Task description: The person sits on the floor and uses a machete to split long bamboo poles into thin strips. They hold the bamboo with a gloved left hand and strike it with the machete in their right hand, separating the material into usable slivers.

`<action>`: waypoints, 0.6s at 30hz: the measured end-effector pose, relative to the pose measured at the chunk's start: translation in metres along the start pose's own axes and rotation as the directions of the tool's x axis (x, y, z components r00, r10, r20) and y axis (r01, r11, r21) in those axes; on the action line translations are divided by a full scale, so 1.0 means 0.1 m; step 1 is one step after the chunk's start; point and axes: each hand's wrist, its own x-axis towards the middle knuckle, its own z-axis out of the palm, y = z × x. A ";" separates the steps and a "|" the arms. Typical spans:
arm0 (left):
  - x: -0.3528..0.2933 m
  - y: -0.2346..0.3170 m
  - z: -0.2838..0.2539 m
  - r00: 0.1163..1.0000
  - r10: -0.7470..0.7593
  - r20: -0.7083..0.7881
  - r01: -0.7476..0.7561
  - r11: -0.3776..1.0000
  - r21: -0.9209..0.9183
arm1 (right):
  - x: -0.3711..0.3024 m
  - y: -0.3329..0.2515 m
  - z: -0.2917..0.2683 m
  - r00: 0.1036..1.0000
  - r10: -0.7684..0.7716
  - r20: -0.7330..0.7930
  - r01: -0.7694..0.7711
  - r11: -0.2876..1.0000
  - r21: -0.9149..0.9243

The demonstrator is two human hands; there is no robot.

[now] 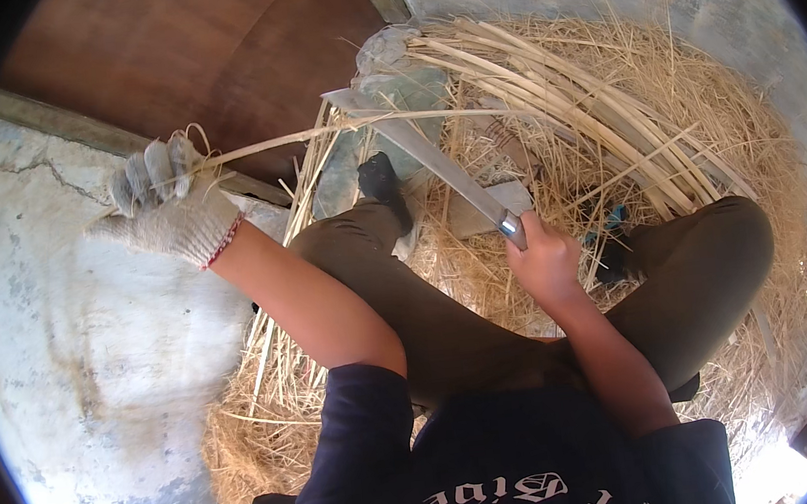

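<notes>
My left hand (163, 199), in a white knit work glove with a red-edged cuff, is raised at the left beside the wall. Its fingers are curled around the end of a long, thin bamboo strip (281, 141). The strip runs to the right and crosses the blade of a machete (439, 163) near its tip. Whether the strip touches the blade or only passes over it, I cannot tell. My bare right hand (546, 256) is closed on the machete's handle, in front of my body. The long, straight blade slants up and to the left.
Long split bamboo strips (593, 102) lie in a curved bundle at the back right, on a thick layer of shavings (762, 140). A stone-like block (489, 209) sits between my bent legs. A pale wall (95, 379) rises close on the left, and a brown panel (200, 58) stands behind.
</notes>
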 end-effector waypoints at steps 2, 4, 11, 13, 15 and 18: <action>-0.03 0.12 -0.08 1.000 0.006 0.025 -0.005 0.999 -0.042 | 0.06 -0.06 -0.09 0.997 -0.071 -0.031 0.070 0.997 -0.019; -0.08 0.23 -0.13 0.999 0.028 0.024 -0.028 1.000 -0.013 | 0.09 -0.10 -0.13 0.990 -0.124 -0.065 0.122 0.992 -0.034; -0.18 0.44 -0.14 0.987 0.157 0.025 -0.154 0.984 -0.093 | 0.15 -0.19 -0.24 0.971 -0.177 -0.160 0.179 0.984 -0.006; -0.20 0.45 -0.12 0.978 0.207 -0.002 -0.206 0.975 -0.079 | 0.17 -0.20 -0.28 0.970 -0.184 -0.159 0.186 0.983 -0.004; -0.21 0.50 -0.12 0.970 0.244 -0.023 -0.244 0.969 -0.037 | 0.19 -0.21 -0.32 0.966 -0.197 -0.166 0.199 0.980 -0.004; -0.19 0.56 -0.14 0.977 0.211 -0.021 -0.213 0.973 -0.086 | 0.21 -0.22 -0.35 0.961 -0.200 -0.189 0.195 0.980 -0.041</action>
